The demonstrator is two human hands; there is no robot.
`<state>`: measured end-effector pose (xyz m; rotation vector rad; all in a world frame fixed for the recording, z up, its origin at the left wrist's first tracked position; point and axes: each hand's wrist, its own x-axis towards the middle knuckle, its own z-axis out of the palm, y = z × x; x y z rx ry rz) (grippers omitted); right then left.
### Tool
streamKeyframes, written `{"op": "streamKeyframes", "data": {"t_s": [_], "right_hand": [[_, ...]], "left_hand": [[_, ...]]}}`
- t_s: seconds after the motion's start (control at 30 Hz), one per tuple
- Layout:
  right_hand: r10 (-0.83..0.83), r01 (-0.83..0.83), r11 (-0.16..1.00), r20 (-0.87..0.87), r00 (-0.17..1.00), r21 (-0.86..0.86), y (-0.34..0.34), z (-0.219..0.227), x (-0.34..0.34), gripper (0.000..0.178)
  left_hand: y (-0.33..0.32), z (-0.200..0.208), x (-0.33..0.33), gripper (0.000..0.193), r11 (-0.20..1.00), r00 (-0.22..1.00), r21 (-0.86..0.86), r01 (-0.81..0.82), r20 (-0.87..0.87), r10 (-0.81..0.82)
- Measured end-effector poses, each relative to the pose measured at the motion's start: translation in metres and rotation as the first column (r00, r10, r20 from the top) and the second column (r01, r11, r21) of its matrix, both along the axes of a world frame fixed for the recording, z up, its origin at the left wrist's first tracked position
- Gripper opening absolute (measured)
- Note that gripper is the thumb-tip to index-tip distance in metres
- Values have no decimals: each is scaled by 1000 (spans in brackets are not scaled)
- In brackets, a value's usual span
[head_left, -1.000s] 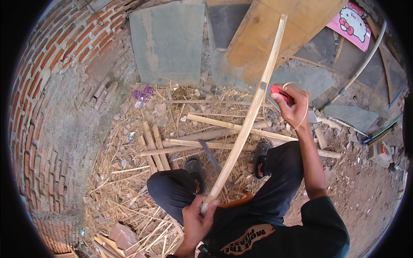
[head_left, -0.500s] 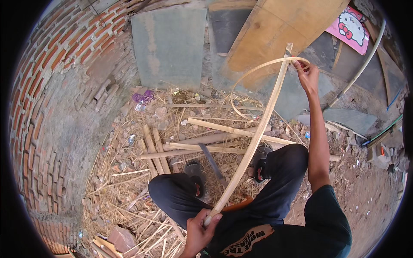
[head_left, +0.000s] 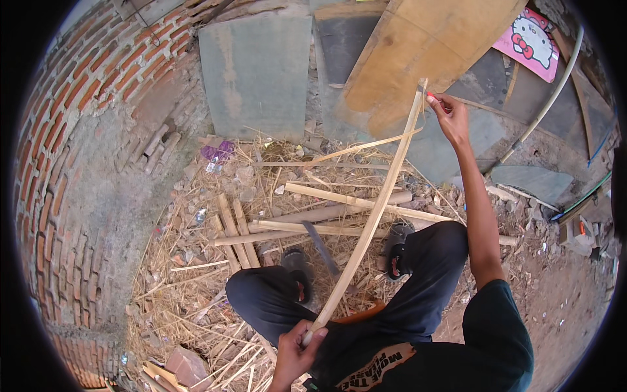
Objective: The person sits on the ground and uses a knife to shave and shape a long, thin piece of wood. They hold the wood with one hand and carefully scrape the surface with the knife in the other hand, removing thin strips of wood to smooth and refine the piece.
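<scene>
A long pale bamboo slat (head_left: 372, 222) runs from my lap up and away. My left hand (head_left: 295, 353) grips its near end, just above my knees. My right hand (head_left: 449, 117) is stretched out at the slat's far tip, pinching a small red tool there. A thin strip (head_left: 366, 149) peeled off the slat hangs from the tip toward the left, over the straw. My legs in dark trousers are folded beneath the slat.
Split bamboo pieces (head_left: 307, 227) and straw litter the ground ahead, with a dark blade (head_left: 321, 248) lying between my sandalled feet. A curved brick wall (head_left: 72, 163) stands at the left. Grey slabs (head_left: 258, 72), a wooden board (head_left: 418, 46) and a white pipe (head_left: 548, 98) lean behind.
My right hand has travelled up the slat to its far tip, and a thin strip has come away from the slat. My left hand has kept its hold.
</scene>
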<state>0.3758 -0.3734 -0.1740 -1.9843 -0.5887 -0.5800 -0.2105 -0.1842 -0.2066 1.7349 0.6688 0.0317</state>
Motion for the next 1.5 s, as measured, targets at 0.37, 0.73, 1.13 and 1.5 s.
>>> {"op": "streamKeyframes", "data": {"t_s": [0.37, 0.73, 1.13, 1.5], "right_hand": [[651, -333, 739, -492, 578, 586, -9, 29, -51, 45], [896, -339, 386, -260, 360, 858, -12, 30, -66, 33], [939, -307, 240, -140, 314, 921, 3, 27, -98, 18], [818, -220, 558, -484, 311, 800, 8, 20, -151, 29]], "left_hand": [[70, 18, -2, 26, 898, 998, 437, 51, -63, -26], [69, 17, 14, 34, 809, 980, 557, 188, -159, -118], [32, 28, 91, 25, 952, 957, 205, 226, 136, -256], [22, 5, 101, 19, 968, 958, 220, 123, 227, -174]]}}
